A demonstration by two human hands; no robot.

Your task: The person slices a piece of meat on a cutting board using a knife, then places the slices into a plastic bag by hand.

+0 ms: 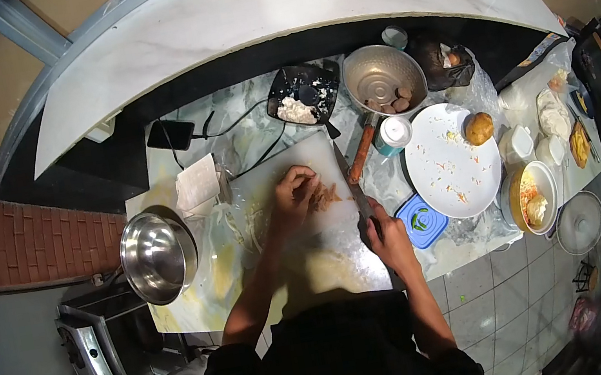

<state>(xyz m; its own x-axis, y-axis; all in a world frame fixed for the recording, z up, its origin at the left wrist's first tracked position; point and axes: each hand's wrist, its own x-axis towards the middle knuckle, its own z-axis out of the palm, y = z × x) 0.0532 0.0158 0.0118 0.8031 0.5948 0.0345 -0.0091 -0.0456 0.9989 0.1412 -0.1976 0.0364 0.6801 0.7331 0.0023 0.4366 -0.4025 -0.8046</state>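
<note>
A white cutting board (310,245) lies in front of me, with a small pile of orange-brown cut pieces (328,197) on it. My left hand (295,195) is at the left side of the pile with its fingers curled together; what they pinch, if anything, is too small to name. On the board's right side, my right hand (388,235) is closed on a long knife (361,205), its blade pointing away from me. Just right of the blade is a pot's wooden handle (363,151).
Left of the board are a steel bowl (159,257) and napkins (197,186). Rightward stand a white plate (453,162) with a potato-like item (479,129), a blue lid (423,220) and a food bowl (544,182). Behind are a pot (383,74), a black dish (308,91) and a phone (171,134).
</note>
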